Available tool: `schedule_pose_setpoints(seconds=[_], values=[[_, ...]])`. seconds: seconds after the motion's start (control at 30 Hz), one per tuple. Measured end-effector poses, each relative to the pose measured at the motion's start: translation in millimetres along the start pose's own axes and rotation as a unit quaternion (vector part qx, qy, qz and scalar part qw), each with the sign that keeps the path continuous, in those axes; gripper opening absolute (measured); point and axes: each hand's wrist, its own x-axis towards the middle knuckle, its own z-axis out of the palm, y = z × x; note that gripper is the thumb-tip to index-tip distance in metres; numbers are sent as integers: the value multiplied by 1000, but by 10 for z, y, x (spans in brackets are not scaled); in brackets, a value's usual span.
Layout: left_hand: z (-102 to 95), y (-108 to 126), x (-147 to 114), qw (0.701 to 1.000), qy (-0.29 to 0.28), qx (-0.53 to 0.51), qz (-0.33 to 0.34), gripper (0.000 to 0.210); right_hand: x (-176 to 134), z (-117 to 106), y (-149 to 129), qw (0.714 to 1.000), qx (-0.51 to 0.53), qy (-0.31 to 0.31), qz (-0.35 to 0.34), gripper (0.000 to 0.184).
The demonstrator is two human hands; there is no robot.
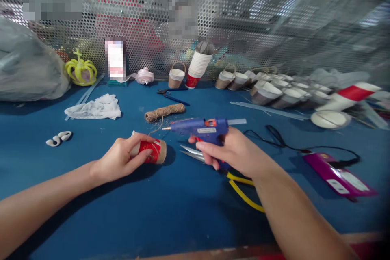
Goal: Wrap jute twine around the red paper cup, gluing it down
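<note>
My left hand (123, 156) is closed round a red paper cup (154, 151) lying on its side, its base end turned right and wrapped in brown twine. In my right hand (231, 150) is a blue hot glue gun (198, 128), with a clear glue stick (237, 121) poking from its back. The metal nozzle points left, above and a little right of the cup, apart from it. A strand of twine runs from the cup to a roll of twine (164, 112) just behind. Scissors (243, 199) with yellow handles lie under my right hand, partly hidden.
Pliers (173, 96) and stacked paper cups (199, 65) stand at the back. Several twine-wrapped cups (265, 92) crowd the back right. A purple badge holder (338, 174) with a black cord lies right. White cloth (94, 107) and earbuds (59, 138) are left. Perforated metal panel (137, 20) closes the back.
</note>
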Motion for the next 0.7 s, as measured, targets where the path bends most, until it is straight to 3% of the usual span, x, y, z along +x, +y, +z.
schedule_pose_setpoints(seconds=[0.27, 0.53, 0.7], values=[[-4, -4, 23, 999, -3, -24, -28, 22, -120, 145, 12, 997, -81, 1, 2, 26], [-9, 5, 37, 997, -5, -51, -50, 25, -114, 149, 51, 971, -178, 42, -155, 33], [-13, 11, 42, 998, -2, -39, -46, 24, -135, 150, 71, 957, -213, 67, -186, 31]])
